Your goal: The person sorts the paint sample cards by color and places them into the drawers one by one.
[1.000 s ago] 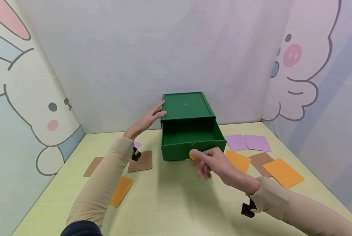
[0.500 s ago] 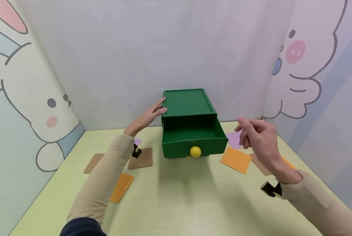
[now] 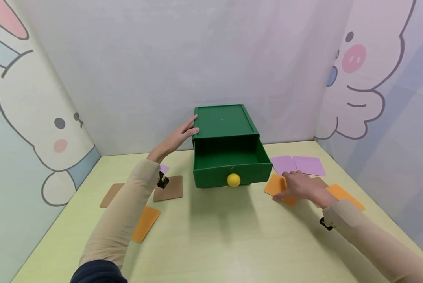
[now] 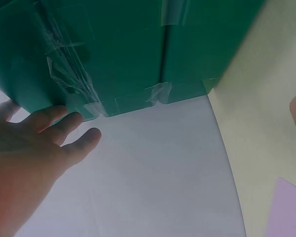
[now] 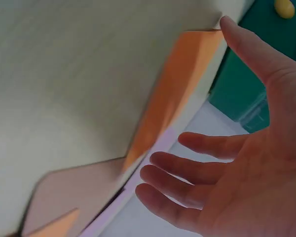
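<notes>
A green drawer box (image 3: 225,120) stands at the back with its drawer (image 3: 211,177) pulled out toward me. On the drawer's front is a round yellow knob (image 3: 233,180). My left hand (image 3: 174,139) rests against the box's left side with extended fingers; the left wrist view shows its fingertips at the green wall. Low over an orange card (image 3: 274,184) to the right of the drawer is my right hand (image 3: 298,186), thumb and fingers spread. In the right wrist view the thumb tip is right at one end of that orange card (image 5: 170,94).
Two purple cards (image 3: 308,165), a brown card (image 3: 319,181) and another orange card (image 3: 346,196) lie around the right hand. On the left are two brown cards (image 3: 170,188), an orange card (image 3: 146,224) and a partly hidden purple card (image 3: 164,169). Walls enclose the table (image 3: 225,243).
My right hand has let go of the yellow knob, lifted away to the right and come down over the orange card. My left hand and the pulled-out drawer stay where they were.
</notes>
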Tool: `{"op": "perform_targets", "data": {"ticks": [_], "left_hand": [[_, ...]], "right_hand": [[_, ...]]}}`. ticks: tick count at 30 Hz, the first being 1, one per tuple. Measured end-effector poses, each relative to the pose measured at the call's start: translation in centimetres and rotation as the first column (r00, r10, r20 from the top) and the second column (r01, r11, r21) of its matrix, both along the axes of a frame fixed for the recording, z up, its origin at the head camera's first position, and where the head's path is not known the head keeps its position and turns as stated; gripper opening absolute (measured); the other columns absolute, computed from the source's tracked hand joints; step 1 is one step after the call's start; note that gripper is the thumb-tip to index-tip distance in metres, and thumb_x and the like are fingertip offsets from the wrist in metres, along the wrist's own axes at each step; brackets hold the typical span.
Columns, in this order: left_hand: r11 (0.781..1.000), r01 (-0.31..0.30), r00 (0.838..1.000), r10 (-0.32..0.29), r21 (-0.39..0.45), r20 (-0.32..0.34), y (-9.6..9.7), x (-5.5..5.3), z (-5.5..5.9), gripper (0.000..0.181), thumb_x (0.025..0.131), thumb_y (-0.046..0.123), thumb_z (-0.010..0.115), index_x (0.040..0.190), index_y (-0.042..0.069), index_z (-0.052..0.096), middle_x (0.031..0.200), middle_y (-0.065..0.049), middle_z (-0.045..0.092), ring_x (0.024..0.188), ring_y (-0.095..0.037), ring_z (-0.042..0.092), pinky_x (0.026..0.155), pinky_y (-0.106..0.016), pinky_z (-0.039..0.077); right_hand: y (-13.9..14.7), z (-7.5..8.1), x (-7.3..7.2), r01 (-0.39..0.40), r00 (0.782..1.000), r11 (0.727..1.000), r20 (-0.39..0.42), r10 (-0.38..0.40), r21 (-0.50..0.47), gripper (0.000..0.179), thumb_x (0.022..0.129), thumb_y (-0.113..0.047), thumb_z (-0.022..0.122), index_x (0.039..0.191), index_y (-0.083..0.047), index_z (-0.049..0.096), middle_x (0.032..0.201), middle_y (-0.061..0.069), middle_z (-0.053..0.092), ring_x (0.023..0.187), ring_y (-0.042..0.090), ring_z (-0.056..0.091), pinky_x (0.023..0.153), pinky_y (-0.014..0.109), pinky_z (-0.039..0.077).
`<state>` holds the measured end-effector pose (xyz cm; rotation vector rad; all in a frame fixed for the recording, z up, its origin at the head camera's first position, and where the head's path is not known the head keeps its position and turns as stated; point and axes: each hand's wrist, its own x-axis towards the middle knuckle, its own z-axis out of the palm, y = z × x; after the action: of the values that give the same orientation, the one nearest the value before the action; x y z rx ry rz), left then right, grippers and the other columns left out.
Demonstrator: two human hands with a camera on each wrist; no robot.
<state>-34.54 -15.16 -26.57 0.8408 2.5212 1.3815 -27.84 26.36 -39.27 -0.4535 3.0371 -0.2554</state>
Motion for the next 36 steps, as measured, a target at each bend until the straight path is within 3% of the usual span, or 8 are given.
{"op": "perform_targets", "data": {"ticks": [6, 10, 12, 15, 18, 21, 26, 36], "left_hand": [[1.0, -0.002, 1.0, 0.002, 0.0, 0.004, 0.0, 0.0, 0.0, 0.066, 0.103, 0.032, 0.039, 0.157, 0.02, 0.004, 0.165, -0.004, 0.002, 0.152, -0.026, 0.007, 0.12, -0.055, 0.013], [1.0, -0.002, 1.0, 0.002, 0.004, 0.0, 0.1, -0.1, 0.0, 0.066, 0.103, 0.033, 0.038, 0.157, 0.021, 0.004, 0.165, -0.004, 0.001, 0.152, -0.027, 0.007, 0.12, -0.055, 0.013], [1.0, -0.001, 1.0, 0.001, 0.0, -0.003, 0.1, -0.2, -0.1, 0.066, 0.103, 0.034, 0.038, 0.157, 0.021, 0.004, 0.165, -0.004, 0.001, 0.152, -0.027, 0.007, 0.12, -0.056, 0.013], [1.0, 0.005, 1.0, -0.005, -0.004, -0.004, 0.1, -0.2, -0.2, 0.066, 0.103, 0.033, 0.038, 0.157, 0.02, 0.003, 0.165, -0.005, 0.001, 0.152, -0.028, 0.007, 0.12, -0.056, 0.013], [1.0, 0.011, 1.0, -0.011, -0.004, -0.005, 0.1, -0.3, -0.2, 0.066, 0.102, 0.032, 0.038, 0.157, 0.019, 0.003, 0.165, -0.007, 0.001, 0.152, -0.029, 0.007, 0.12, -0.057, 0.013], [1.0, 0.012, 1.0, -0.012, -0.001, -0.006, 0.0, -0.4, 0.0, 0.067, 0.102, 0.032, 0.038, 0.157, 0.019, 0.003, 0.165, -0.007, 0.002, 0.152, -0.03, 0.007, 0.119, -0.058, 0.013], [1.0, -0.002, 1.0, 0.002, -0.012, -0.001, -0.1, -0.4, 0.2, 0.067, 0.102, 0.034, 0.04, 0.157, 0.022, 0.004, 0.164, -0.005, 0.004, 0.152, -0.027, 0.009, 0.12, -0.055, 0.014], [1.0, -0.004, 1.0, 0.004, -0.018, -0.008, -0.2, -0.5, 0.0, 0.066, 0.103, 0.034, 0.041, 0.157, 0.024, 0.005, 0.165, -0.002, 0.004, 0.152, -0.025, 0.01, 0.12, -0.053, 0.015]], "right_hand": [[0.2, -0.6, -0.2, -0.007, 0.999, 1.0, -0.04, 0.006, -0.021, 0.065, 0.067, -0.056, 0.08, 0.094, -0.003, 0.054, 0.07, 0.003, 0.046, 0.061, 0.018, 0.044, 0.054, 0.028, 0.03], [0.4, -0.6, -0.4, -0.007, 1.0, 0.999, -0.03, 0.005, -0.047, 0.064, 0.067, -0.053, 0.082, 0.095, -0.003, 0.054, 0.066, 0.001, 0.042, 0.057, 0.016, 0.042, 0.052, 0.027, 0.028], [0.5, -0.3, -0.5, -0.001, 1.0, 0.998, -0.009, 0.001, -0.063, 0.064, 0.067, -0.053, 0.082, 0.098, -0.002, 0.055, 0.067, 0.002, 0.044, 0.059, 0.016, 0.043, 0.052, 0.028, 0.03], [0.8, 0.6, -0.4, 0.009, 1.0, 0.996, -0.012, -0.01, -0.085, 0.068, 0.067, -0.051, 0.082, 0.105, 0.0, 0.059, 0.079, 0.007, 0.057, 0.068, 0.019, 0.051, 0.058, 0.032, 0.042], [1.1, 2.4, -0.2, -0.001, 0.998, 0.995, -0.061, -0.005, -0.099, 0.073, 0.068, -0.051, 0.082, 0.114, 0.002, 0.061, 0.101, 0.016, 0.066, 0.085, 0.027, 0.059, 0.073, 0.043, 0.051], [1.3, 4.6, -0.2, -0.025, 0.994, 0.993, -0.108, 0.013, -0.113, 0.081, 0.068, -0.052, 0.082, 0.121, 0.005, 0.059, 0.117, 0.024, 0.063, 0.1, 0.036, 0.061, 0.084, 0.052, 0.05], [1.4, 8.6, -0.3, -0.044, 0.993, 0.987, -0.118, 0.026, -0.153, 0.086, 0.07, -0.052, 0.081, 0.128, 0.005, 0.054, 0.126, 0.026, 0.058, 0.111, 0.04, 0.055, 0.091, 0.056, 0.047], [0.3, 15.6, -0.1, -0.047, 0.995, 0.97, -0.102, 0.023, -0.24, 0.081, 0.072, -0.046, 0.082, 0.134, -0.003, 0.05, 0.133, 0.024, 0.052, 0.116, 0.04, 0.048, 0.092, 0.059, 0.043]]}}
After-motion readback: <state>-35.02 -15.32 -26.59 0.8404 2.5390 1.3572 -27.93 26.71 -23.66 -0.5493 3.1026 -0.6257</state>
